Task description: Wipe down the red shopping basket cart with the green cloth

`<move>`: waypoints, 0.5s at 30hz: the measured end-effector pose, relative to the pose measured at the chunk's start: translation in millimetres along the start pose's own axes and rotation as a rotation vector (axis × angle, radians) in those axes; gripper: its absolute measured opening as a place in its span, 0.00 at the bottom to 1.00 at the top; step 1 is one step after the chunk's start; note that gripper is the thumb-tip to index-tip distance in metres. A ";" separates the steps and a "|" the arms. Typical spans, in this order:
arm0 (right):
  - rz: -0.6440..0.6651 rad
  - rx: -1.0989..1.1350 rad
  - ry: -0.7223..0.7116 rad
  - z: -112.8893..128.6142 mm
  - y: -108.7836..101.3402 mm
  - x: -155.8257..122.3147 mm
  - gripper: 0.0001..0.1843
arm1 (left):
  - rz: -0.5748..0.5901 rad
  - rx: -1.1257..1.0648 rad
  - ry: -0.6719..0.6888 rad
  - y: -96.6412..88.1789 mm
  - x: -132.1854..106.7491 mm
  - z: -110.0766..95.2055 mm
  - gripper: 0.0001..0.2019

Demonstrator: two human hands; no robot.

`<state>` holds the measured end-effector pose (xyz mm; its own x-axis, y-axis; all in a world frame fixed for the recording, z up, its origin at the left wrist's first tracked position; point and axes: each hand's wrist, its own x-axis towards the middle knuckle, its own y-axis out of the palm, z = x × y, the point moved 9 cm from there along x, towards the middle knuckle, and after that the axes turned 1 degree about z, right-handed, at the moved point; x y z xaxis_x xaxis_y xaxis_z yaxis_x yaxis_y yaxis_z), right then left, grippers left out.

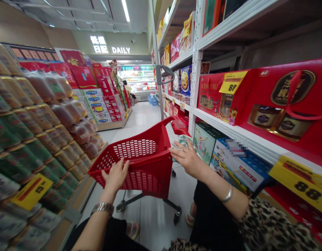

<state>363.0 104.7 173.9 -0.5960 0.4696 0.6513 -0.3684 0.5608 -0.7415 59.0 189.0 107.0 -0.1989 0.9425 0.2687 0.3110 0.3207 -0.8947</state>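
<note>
A red shopping cart [153,181] with a perforated plastic basket stands sideways in front of me; no goods show inside the visible part. My left hand [116,176] is at the basket's near rim, fingers spread and apart, and a metal watch band circles that wrist. At the cart's handle end, my right hand [187,158] has its fingers bent over a crumpled pale green and white cloth [185,140]. The red handle [179,126] lies just beyond that hand. My right palm and the cloth's underside are hidden.
White shelving [196,69] with red gift boxes [283,90] runs close on my right. Stacked drink packs [40,139] line the left. A metal post [157,62] rises behind the cart. The tiled aisle [138,113] leads to lit refrigerated shelves [136,82], with a person partly visible nearby.
</note>
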 end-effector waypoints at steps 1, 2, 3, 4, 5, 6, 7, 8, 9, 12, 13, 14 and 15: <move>-0.001 0.006 0.005 -0.2 3.8 3.3 0.28 | 0.021 0.023 0.009 3.2 -0.9 6.8 0.22; -0.002 0.012 0.011 -0.9 7.2 6.8 0.28 | 0.027 0.042 0.029 5.1 -2.8 9.5 0.20; -0.004 0.018 0.017 -2.3 10.6 10.4 0.27 | 0.021 0.056 0.050 6.0 -5.1 9.2 0.19; -0.004 0.023 0.024 -4.3 14.0 14.0 0.27 | 0.016 0.066 0.067 6.9 -7.4 7.2 0.19; -0.002 0.028 0.035 -6.9 17.4 17.6 0.27 | 0.019 0.070 0.077 8.2 -9.3 4.5 0.19; 0.001 0.033 0.050 -9.8 21.3 21.2 0.26 | 0.027 0.065 0.076 9.8 -11.0 1.9 0.19; 0.008 0.037 0.065 -12.5 25.8 24.8 0.26 | 0.035 0.051 0.069 11.4 -12.4 -0.4 0.19; 0.020 0.042 0.079 -14.4 31.1 28.3 0.26 | 0.036 0.034 0.063 12.6 -14.0 -2.7 0.19; 0.037 0.046 0.087 -14.9 37.4 31.9 0.25 | 0.030 0.016 0.057 13.6 -15.9 -5.1 0.19; 0.109 0.063 0.077 -7.1 61.3 42.9 0.24 | -0.007 -0.023 0.057 17.2 -24.5 -14.4 0.18; 0.134 0.071 0.068 -2.4 70.0 46.3 0.23 | -0.019 -0.027 0.064 19.2 -28.0 -18.6 0.17; 0.156 0.079 0.061 2.4 78.5 49.4 0.23 | -0.028 -0.029 0.072 21.4 -31.6 -23.0 0.17; 0.174 0.086 0.056 6.6 86.3 51.8 0.22 | -0.035 -0.030 0.082 23.6 -34.9 -27.2 0.17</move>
<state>295.7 172.9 142.7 -0.6161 0.5930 0.5184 -0.3241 0.4090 -0.8530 98.6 166.3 86.2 -0.1337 0.9348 0.3292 0.3330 0.3552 -0.8735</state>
